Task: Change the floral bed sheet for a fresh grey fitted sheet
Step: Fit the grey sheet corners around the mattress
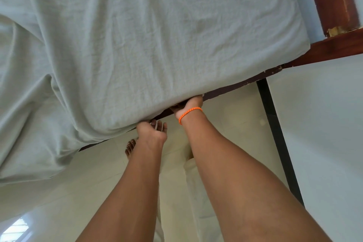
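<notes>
Left hand [152, 130] pinches the grey fitted sheet [137, 45] hem at the near edge; right hand [191, 105] reaches beneath, its grip hidden, apparently tucking.

Bright, even daylight, soft and diffuse, no harsh glare on the grey fitted sheet [137, 35]. Gentle shading in the fabric creases, deeper shadow along the bed frame [245, 82] under the mattress edge. Window reflection glinting on the floor [17, 230] at bottom left. Strong wide-angle bending toward the edges, straight lines curved. Sharp focus on cloth and forearms, slight softness at the fingers [157, 124] and in the corners.
</notes>
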{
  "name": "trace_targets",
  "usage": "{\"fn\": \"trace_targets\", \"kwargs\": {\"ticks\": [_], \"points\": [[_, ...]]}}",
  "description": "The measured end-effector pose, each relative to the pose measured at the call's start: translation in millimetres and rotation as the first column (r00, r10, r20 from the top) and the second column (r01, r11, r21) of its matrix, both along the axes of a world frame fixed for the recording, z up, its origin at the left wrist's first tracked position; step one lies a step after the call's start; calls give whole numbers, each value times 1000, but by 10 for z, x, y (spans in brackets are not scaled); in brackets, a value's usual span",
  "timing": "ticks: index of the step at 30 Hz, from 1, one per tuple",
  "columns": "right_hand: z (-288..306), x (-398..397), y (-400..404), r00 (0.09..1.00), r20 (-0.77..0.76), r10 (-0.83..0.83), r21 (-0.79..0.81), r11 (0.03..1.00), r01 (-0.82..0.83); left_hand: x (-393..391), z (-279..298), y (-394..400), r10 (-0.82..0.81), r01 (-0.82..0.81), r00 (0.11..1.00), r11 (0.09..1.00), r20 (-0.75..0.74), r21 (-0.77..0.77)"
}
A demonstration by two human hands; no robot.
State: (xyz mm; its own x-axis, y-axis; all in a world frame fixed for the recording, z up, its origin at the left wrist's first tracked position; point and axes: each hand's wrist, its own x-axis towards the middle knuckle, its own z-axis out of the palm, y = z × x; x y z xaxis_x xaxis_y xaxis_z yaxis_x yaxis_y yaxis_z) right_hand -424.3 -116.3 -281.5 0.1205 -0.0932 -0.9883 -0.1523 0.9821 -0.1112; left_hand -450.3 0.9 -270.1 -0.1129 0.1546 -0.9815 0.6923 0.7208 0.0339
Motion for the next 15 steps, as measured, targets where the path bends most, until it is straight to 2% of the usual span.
{"fn": "trace_targets", "kwargs": {"ticks": [1,2,3,4,5,6,7,8,9,12,13,15], "points": [[-47,7,-39,999,-23,39,-113,993,-41,0,-1,18,-53,53,998,999,-17,-1],[-38,-93,-7,991,-113,71,-172,981,-90,-1,-1,33,-69,69,997,998,-32,-6],[32,-101,-6,989,-108,100,-166,979,-117,12,18,50,-68,68,997,998,-48,-8],[-21,-132,44,964,-232,126,-210,962,-177,33,67,65,-59,58,997,998,-44,-11],[-49,-188,34,968,-226,110,-235,958,-164,40,108,70,-37,37,999,999,-12,-1],[4,-168,15,944,-285,165,-243,941,-237,69,148,97,19,-19,1000,1000,22,-3],[38,-164,18,892,-373,256,-287,882,-373,94,161,120,95,-95,994,995,59,-1],[87,-157,30,886,-403,231,-303,879,-367,124,174,165,210,-210,974,978,89,-10],[32,-214,92,860,-438,261,-345,835,-429,163,176,227,318,-317,940,948,122,-21],[-298,-443,262,795,-486,363,-325,770,-549,271,120,422,489,-477,848,872,204,-107],[-270,-481,322,770,-473,428,-295,747,-596,272,105,464,503,-489,839,864,206,-119],[-98,-472,544,809,-372,455,-242,794,-557,216,101,509,453,-438,866,891,211,-116]]}}
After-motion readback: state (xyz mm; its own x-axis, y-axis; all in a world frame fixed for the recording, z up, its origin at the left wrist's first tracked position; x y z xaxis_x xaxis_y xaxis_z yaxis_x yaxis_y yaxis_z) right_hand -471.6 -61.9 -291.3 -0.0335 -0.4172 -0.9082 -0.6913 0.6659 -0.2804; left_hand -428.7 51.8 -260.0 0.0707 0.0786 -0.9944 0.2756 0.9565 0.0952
